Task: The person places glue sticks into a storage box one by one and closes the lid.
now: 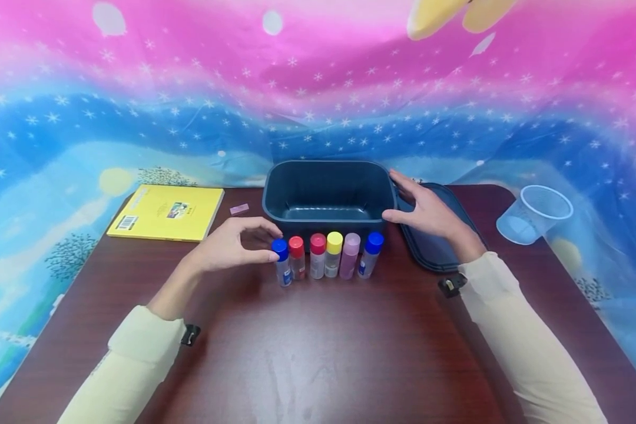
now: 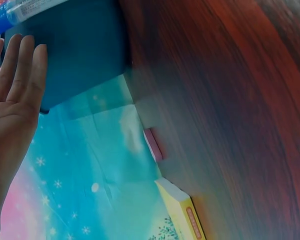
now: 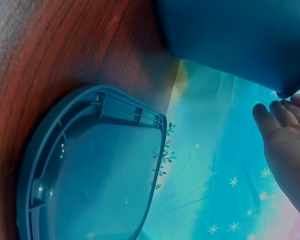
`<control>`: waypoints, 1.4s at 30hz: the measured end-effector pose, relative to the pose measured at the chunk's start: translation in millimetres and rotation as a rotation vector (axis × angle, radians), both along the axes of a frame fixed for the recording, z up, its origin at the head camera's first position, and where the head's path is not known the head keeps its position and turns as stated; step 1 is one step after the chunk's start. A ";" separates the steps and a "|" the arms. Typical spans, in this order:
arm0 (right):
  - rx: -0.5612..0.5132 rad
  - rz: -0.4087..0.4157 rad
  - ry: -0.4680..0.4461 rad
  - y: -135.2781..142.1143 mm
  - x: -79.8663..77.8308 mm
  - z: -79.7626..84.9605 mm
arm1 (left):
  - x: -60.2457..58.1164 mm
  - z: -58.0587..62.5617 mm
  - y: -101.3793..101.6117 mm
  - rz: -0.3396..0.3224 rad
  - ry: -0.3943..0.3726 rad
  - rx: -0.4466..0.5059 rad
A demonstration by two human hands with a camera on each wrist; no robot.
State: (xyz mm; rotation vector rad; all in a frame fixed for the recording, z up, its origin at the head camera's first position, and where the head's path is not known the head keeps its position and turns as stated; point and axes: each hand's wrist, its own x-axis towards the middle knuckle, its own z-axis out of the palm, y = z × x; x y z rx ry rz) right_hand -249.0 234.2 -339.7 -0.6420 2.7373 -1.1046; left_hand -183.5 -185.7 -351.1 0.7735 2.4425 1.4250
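Several small clear bottles with coloured caps stand upright in a row before a dark blue-grey bin [image 1: 328, 185]. My left hand [image 1: 233, 242] is at the leftmost blue-capped bottle [image 1: 283, 268], its thumb tip beside the cap. In the left wrist view that hand's fingers [image 2: 21, 75] look straight, below a blue-capped bottle [image 2: 20, 14]; the thumb is hidden there. Along the bin's right side, my right hand [image 1: 426, 209] has its fingers extended at the rim and thumb near the front corner. The right wrist view shows its fingertips [image 3: 272, 117] close to the bin's rim.
A dark lid [image 1: 440, 247] lies right of the bin, partly under the right forearm. Farther right, a translucent mesh-look cup [image 1: 532, 217] leans over. On the left are a yellow book [image 1: 169, 212] and a small pink block [image 1: 239, 209]. A patterned cloth hangs behind the table.
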 end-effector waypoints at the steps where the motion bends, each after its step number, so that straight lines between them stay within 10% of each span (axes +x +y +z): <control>1: -0.010 0.000 -0.004 -0.5 0.2 0.0 | 0.3 0.1 1.2 0.001 0.001 -0.005; 29: -0.147 0.038 -0.033 -1.1 -1.0 2.4 | 2.1 7.1 -3.6 0.046 -0.001 -0.014; 42: -0.052 0.030 0.004 0.3 -3.1 2.5 | 4.1 23.3 -22.3 0.181 0.077 0.036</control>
